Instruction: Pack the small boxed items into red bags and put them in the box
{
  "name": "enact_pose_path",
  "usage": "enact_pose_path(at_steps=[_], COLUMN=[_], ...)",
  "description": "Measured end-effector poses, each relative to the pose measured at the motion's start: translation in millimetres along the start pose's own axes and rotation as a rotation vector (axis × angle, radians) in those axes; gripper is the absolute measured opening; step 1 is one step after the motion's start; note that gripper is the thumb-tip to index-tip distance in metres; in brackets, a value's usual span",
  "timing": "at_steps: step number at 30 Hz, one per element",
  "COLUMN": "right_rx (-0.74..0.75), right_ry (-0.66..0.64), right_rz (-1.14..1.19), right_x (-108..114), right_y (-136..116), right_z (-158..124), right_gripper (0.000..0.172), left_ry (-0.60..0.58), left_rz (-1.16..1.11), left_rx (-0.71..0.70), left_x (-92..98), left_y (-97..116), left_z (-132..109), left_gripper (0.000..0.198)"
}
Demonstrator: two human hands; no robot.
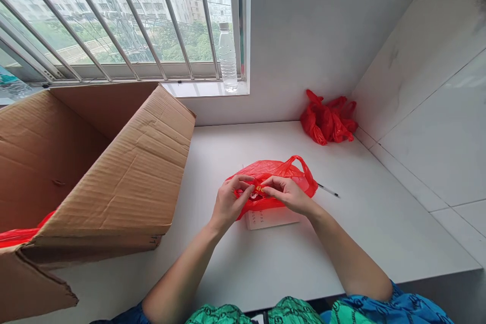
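A thin red plastic bag (299, 174) looks glossy and crinkled, and a second red plastic bag (328, 121) lies bunched in the same shiny film. The cardboard box (114, 162) is matt brown corrugated board, rough along its worn edges. The counter (379, 233) has a smooth white top, and the wall tiles (436, 126) are pale with a soft sheen. A clear plastic water bottle (228, 58) stands beside pale metal window bars (124, 20).

Open cardboard carton (114, 162) at left, on the white counter (379, 223).
Crumpled red plastic bags (328, 119) lie in the far corner; a water bottle (228, 58) stands on the window sill (205, 89), upper middle.
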State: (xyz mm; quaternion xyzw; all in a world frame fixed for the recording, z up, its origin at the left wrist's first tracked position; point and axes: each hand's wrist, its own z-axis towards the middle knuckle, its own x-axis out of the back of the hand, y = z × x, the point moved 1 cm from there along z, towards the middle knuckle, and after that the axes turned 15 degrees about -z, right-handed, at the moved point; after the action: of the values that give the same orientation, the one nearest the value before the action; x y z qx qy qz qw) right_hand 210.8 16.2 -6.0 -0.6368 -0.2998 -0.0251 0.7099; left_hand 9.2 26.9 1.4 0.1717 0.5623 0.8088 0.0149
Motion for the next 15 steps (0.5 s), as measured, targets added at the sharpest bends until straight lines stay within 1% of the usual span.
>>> enact_pose_path(at_steps=[1, 2, 4, 5, 6, 8, 9, 13, 14, 15], right_rx=[-0.012, -0.041, -0.146, -0.206, -0.256, -0.303, -0.287, -0.162, -0.151, -0.141], right_ry=[0.055, 0.143, 0.345, 0.414, 0.443, 0.406, 0.369, 0.213, 0.199, 0.213], right_rz=[-0.074, -0.184, -0.478, -0.635, -0.772, -0.942, -0.976, -0.955, -0.956, -0.945], right_x=[1, 3, 8, 9, 10, 9, 7, -8, -10, -12], right_y=[2, 5, 15, 20, 25, 33, 35, 41, 43, 44], right_z=[0, 1, 3, 4, 5, 7, 8, 10, 10, 11], right_gripper=[0.031, 0.029, 0.028, 0.029, 0.031, 0.038, 0.039, 0.036, 0.037, 0.038], left_ry=[-0.007, -0.017, -0.054, -0.078, -0.103, -0.150, -0.170, -0.208, -0.211, -0.214], left_rz=[0.074, 0.154, 0.305, 0.368, 0.420, 0.491, 0.510, 0.540, 0.542, 0.543], left_rx=[-0.037, -0.073, -0.135, -0.159, -0.177, -0.205, -0.214, -0.228, -0.226, -0.223], left_x=[0.7, 1.4, 2.3, 2.4, 2.3, 1.5, 1.0, -0.3, -0.4, -0.5], left_y=[-2, -5, -11, -15, -18, -23, -24, -26, -26, -26], left_z=[0, 0, 1, 1, 1, 1, 0, -1, -1, -1], left_gripper=[0.015, 0.014, 0.013, 0.013, 0.013, 0.014, 0.014, 0.015, 0.016, 0.016])
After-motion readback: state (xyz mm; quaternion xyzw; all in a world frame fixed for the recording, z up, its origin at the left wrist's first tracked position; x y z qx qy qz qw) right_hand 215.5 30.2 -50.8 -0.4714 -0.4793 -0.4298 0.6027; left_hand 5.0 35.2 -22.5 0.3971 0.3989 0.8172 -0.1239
